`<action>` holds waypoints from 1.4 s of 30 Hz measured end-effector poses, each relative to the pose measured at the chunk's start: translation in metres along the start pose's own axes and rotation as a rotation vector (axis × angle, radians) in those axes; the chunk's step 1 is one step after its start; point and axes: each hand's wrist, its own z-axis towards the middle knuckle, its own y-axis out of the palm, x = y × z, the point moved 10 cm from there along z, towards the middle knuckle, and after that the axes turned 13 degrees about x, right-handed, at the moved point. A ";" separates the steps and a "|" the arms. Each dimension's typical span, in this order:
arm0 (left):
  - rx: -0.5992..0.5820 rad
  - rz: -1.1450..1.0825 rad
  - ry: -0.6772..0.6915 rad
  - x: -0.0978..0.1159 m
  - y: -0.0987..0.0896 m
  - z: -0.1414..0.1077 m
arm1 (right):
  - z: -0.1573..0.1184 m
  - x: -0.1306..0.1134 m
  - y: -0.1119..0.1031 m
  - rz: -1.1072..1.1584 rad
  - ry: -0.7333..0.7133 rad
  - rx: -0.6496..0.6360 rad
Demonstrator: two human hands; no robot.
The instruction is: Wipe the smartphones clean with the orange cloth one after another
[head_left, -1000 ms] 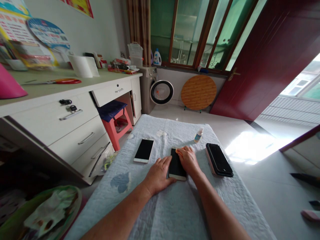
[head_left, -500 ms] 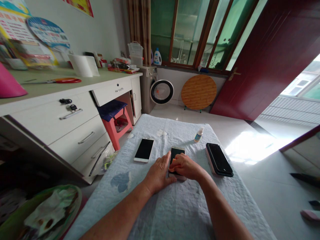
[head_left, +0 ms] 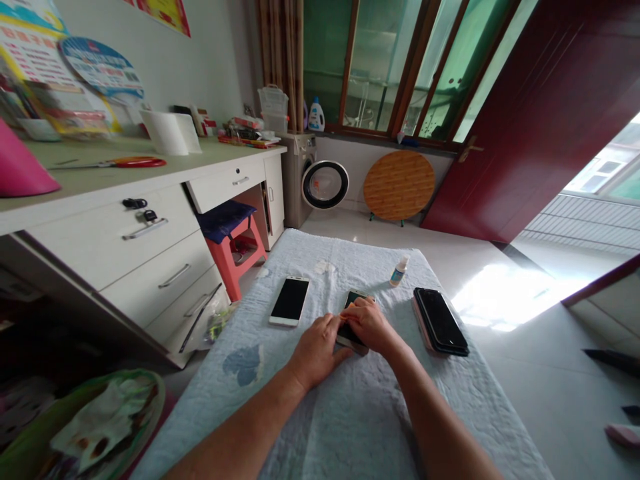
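A phone point(head_left: 353, 338) with a dark screen lies on the pale blue quilted cloth point(head_left: 350, 427), partly hidden by both hands. My left hand point(head_left: 316, 348) rests along its left edge, thumb near the bottom end, its fingertips close to my right hand. Over the screen, my right hand point(head_left: 367, 323) is closed on a small orange cloth point(head_left: 344, 316), mostly covered by the fingers. To the left lies a white phone point(head_left: 289, 301), screen up. A small spray bottle point(head_left: 399, 271) stands beyond my right hand. Dark phones point(head_left: 440, 320) are stacked at the right.
Left of the cloth are a white desk point(head_left: 115, 247), a red stool point(head_left: 235, 260) and a bin point(head_left: 150, 427) with waste in it. Behind stand a washing machine point(head_left: 299, 193) with its door open and a round wooden board point(head_left: 399, 185).
My right hand has moved up the phone, nearer my left fingertips. The phone has turned slightly, its top end now more to the right. The view has shifted a little.
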 end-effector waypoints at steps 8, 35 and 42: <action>-0.123 0.227 0.119 0.020 0.003 -0.004 | -0.011 -0.004 0.005 0.012 -0.045 -0.136; -0.113 0.200 0.194 0.027 0.011 -0.008 | 0.003 0.015 0.003 -0.138 0.046 -0.063; -0.106 0.220 0.199 0.029 0.008 -0.007 | -0.020 0.008 -0.002 -0.081 -0.001 -0.041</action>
